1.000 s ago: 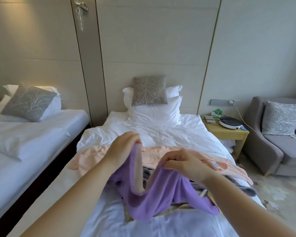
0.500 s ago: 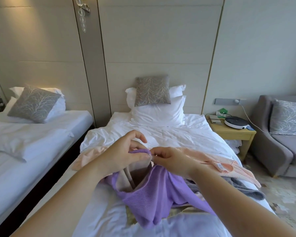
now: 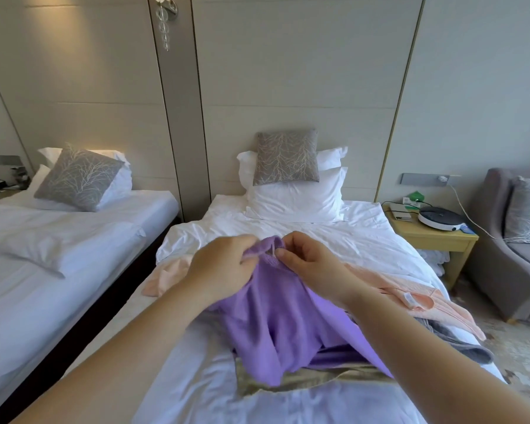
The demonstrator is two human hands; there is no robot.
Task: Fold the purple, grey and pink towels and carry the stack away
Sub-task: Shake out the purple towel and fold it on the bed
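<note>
Above bed, left hand and right hand pinched top edge of purple towel, fingers curled; long axis ran down toward person, hands equally near.

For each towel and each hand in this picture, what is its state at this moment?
purple towel: unfolded, held up by its top edge, lower part draped on the bed.
pink towel: unfolded, lying across the bed behind the purple towel.
grey towel: crumpled at the bed's right side, partly under the pink towel.
left hand: grips the purple towel's top edge.
right hand: pinches the same edge.
</note>
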